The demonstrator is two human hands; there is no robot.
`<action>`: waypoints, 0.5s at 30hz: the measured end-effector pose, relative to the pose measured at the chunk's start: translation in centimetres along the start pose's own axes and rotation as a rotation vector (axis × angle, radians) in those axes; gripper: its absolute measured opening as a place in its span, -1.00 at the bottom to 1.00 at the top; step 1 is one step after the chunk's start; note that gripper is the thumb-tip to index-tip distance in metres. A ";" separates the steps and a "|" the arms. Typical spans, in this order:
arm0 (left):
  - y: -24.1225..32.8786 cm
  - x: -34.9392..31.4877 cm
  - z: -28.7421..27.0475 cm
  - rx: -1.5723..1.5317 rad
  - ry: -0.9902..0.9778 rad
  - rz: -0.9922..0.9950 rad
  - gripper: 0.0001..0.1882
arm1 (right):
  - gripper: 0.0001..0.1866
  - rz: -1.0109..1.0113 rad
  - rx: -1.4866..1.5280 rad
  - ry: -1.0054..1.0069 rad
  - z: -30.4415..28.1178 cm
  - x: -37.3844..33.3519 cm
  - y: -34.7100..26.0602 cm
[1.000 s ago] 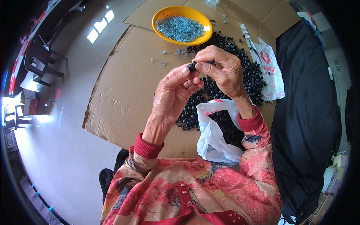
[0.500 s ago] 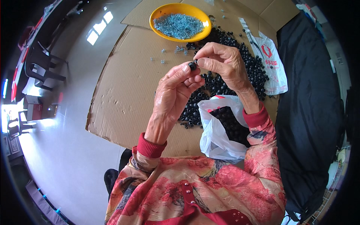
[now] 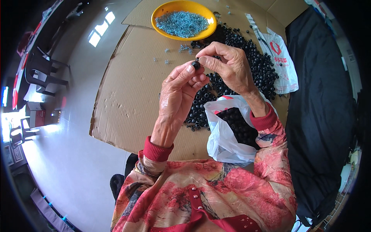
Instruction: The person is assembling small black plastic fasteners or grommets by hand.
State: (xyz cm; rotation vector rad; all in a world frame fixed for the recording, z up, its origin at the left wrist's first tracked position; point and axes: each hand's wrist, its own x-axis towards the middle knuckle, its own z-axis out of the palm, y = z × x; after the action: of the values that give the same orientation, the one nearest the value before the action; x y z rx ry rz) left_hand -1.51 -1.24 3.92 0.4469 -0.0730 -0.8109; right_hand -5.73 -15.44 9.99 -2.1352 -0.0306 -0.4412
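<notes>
My left hand [image 3: 177, 87] pinches a small round black piece [image 3: 196, 65] between thumb and forefinger, its other fingers curled. Thumb and forefinger of my right hand [image 3: 226, 65] are closed at the top of that piece, touching or nearly touching it; whatever they grip is too small to name. Under and beyond both hands lies a spread of similar black pieces [image 3: 261, 69], several with a hole showing. At the far side stands a yellow bowl [image 3: 157, 30] filled with tiny shiny blue-grey bits [image 3: 181, 24]. A few such bits [image 3: 184, 48] lie loose just in front of the bowl.
Flattened cardboard [image 3: 123, 96] carries everything. A white plastic bag [image 3: 224, 145] full of black pieces sits open below my right wrist. Another white bag [image 3: 284, 73] lies flat at the right, beside dark cloth [image 3: 320, 116]. Chairs [image 3: 42, 75] stand on the floor at the left.
My right fingertips have shifted slightly and the black piece has turned a little in my left fingers. Both hands stay together in nearly the same place.
</notes>
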 end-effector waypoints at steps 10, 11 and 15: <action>-0.2 0.1 0.3 -0.029 0.023 -0.034 -0.79 | -0.75 -0.426 -0.448 0.041 0.2 -0.7 0.1; -0.2 0.0 0.4 -0.045 0.038 -0.044 -0.79 | -0.75 -0.506 -0.483 0.066 0.3 -0.5 0.2; -0.6 0.2 -0.1 -0.072 0.039 -0.043 -0.82 | -0.77 -0.622 -0.491 0.063 0.2 -0.3 0.8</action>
State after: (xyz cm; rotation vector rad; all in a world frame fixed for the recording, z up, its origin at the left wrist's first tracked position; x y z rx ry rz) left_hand -1.76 -1.73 3.59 0.3977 0.0020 -0.8443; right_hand -5.82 -15.64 9.13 -2.5704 -0.6193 -0.9544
